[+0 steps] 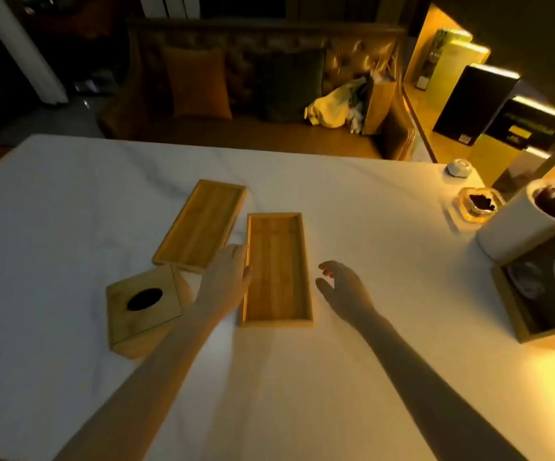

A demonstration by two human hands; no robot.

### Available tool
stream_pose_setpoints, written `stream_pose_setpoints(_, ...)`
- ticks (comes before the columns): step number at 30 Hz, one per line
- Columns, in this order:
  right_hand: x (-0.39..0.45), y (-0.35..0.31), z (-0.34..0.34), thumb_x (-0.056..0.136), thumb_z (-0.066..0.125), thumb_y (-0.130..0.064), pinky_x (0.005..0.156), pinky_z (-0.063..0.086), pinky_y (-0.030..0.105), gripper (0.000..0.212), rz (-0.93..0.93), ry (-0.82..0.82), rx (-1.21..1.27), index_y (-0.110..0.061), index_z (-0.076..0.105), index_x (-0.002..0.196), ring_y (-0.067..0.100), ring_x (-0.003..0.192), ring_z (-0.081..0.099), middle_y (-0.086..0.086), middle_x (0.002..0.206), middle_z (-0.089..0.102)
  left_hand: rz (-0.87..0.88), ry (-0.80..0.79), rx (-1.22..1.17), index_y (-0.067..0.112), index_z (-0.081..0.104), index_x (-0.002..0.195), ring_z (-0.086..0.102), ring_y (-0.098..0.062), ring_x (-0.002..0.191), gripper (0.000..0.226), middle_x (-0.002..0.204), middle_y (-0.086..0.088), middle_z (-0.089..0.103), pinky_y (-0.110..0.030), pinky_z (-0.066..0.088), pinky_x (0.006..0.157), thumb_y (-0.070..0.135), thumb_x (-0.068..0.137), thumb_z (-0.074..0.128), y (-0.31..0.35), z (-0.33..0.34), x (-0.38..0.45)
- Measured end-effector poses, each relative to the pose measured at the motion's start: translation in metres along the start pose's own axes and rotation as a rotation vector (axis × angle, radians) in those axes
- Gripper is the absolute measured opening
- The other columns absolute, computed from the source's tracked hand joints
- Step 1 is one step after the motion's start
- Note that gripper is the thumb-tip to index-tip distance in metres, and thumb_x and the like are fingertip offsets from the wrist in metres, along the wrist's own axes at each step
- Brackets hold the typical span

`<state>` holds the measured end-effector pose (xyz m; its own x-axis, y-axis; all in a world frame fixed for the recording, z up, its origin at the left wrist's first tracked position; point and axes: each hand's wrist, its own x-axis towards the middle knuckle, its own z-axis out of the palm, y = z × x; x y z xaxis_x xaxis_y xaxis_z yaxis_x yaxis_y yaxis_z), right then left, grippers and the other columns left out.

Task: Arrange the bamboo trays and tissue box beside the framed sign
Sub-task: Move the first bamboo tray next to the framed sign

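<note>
A white table (69, 207) is carrying everything; at its right edge a paper roll (522, 221), an ashtray (477, 202) and a small white dish (458, 168) are crowding the corner beyond the framed sign (549, 287), which is leaning dark-faced in a wooden frame; a sofa (252, 81) is sitting behind. Two shallow bamboo trays are lying mid-table, the near tray (276, 271) lengthwise and the far tray (201, 224) angled just left of it; the tissue box (143, 304), wooden with a dark oval opening, is sitting skewed at the left. The left hand (226, 281) is resting loosely open against the near tray's left rim; the right hand (344, 287) is hovering with fingers spread and curled, just right of that tray, holding nothing.
</note>
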<state>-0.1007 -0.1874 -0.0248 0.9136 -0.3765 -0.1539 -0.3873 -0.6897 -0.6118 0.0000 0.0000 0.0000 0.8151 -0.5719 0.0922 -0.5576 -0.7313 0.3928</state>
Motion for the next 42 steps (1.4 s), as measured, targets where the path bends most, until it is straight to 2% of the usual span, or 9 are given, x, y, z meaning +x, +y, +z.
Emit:
stream_pose_setpoints(3,-0.003,0.009,0.027,0.094,0.042,-0.025,0.108,0.031,0.04,0.047,0.075,0.036,0.048,-0.015,0.028,0.138,0.022,0.133,0.033,0.006,0.145,0.038,0.009,0.045,0.007,0.002,0.041,0.126,0.052,-0.032,0.118,0.045,0.127,-0.02,0.054,-0.04,0.044,0.097,0.015,0.085,0.054,-0.016,0.032,-0.008)
stream_pose_setpoints(9,0.007,0.024,0.062,0.096,0.026,-0.041,0.115,-0.001,0.038,0.061,0.164,-0.077,-0.197,-0.015,-0.001,0.144,0.021,0.143,-0.003,0.004,0.157,0.0,-0.159,-0.114,0.107,0.006,0.018,0.139,0.017,-0.028,0.141,0.06,0.151,-0.015,0.023,-0.048,0.021,0.113,0.029,0.09,0.044,-0.043,0.082,-0.017)
stream_pose_setpoints(19,0.004,0.017,0.085,0.096,0.028,-0.02,0.114,-0.009,0.039,0.053,0.212,-0.065,-0.091,-0.017,0.007,0.144,0.019,0.143,-0.006,0.004,0.156,0.005,-0.362,-0.204,-0.059,0.009,0.028,0.136,0.006,-0.026,0.143,0.045,0.153,-0.01,0.019,-0.055,0.01,0.113,0.022,0.093,0.035,-0.038,0.096,-0.017)
stream_pose_setpoints(23,0.011,0.013,0.079,0.091,0.036,-0.012,0.118,0.011,0.043,0.055,0.29,-0.104,0.16,-0.013,0.017,0.143,0.026,0.141,0.014,0.006,0.153,0.02,-0.399,-0.267,-0.147,0.011,0.035,0.133,0.008,-0.029,0.142,0.042,0.152,-0.013,0.019,-0.056,0.011,0.112,0.02,0.092,0.039,-0.045,0.091,-0.011)
stream_pose_setpoints(26,0.011,0.006,0.062,0.085,0.039,-0.003,0.096,0.039,0.033,0.048,0.282,-0.108,0.326,-0.014,0.04,0.132,0.024,0.119,0.045,0.006,0.129,0.05,-0.407,-0.184,-0.393,0.011,0.054,0.117,0.044,-0.034,0.121,0.03,0.129,-0.02,0.048,-0.049,0.039,0.1,0.014,0.088,0.047,-0.044,0.079,-0.008)
stream_pose_setpoints(29,0.007,-0.002,0.034,0.083,0.042,0.006,0.084,0.044,0.031,0.049,0.28,-0.135,0.484,-0.015,0.048,0.127,0.02,0.103,0.053,0.005,0.113,0.058,-0.527,-0.233,-0.844,0.015,0.059,0.112,0.059,-0.021,0.092,0.03,0.099,-0.007,0.063,-0.028,0.047,0.081,0.005,0.088,0.046,-0.034,0.054,-0.008)
stream_pose_setpoints(32,0.002,-0.006,0.01,0.079,0.048,0.011,0.076,0.05,0.028,0.046,0.279,-0.151,0.58,-0.01,0.056,0.119,0.018,0.091,0.057,0.006,0.101,0.062,-0.562,-0.346,-1.125,0.009,0.048,0.124,0.062,-0.015,0.094,0.037,0.1,0.0,0.065,-0.02,0.056,0.074,0.002,0.088,0.047,-0.034,0.041,-0.01)
stream_pose_setpoints(35,-0.006,-0.006,-0.006,0.08,0.053,0.008,0.066,0.047,0.016,0.042,0.275,-0.156,0.612,-0.008,0.057,0.119,0.014,0.086,0.058,0.005,0.098,0.063,-0.55,-0.394,-1.225,0.006,0.044,0.127,0.062,-0.022,0.102,0.041,0.107,-0.007,0.065,-0.024,0.056,0.08,0.002,0.086,0.05,-0.029,0.03,-0.012)
stream_pose_setpoints(42,-0.039,0.004,-0.042,0.082,0.057,0.005,0.069,0.049,0.015,0.047,0.242,0.005,0.68,-0.011,0.05,0.126,0.009,0.093,0.056,-0.007,0.098,0.059,-0.424,-0.429,-1.23,0.01,0.04,0.13,0.064,-0.023,0.098,0.055,0.111,-0.005,0.064,-0.03,0.058,0.073,0.002,0.08,0.059,0.014,0.012,-0.01)
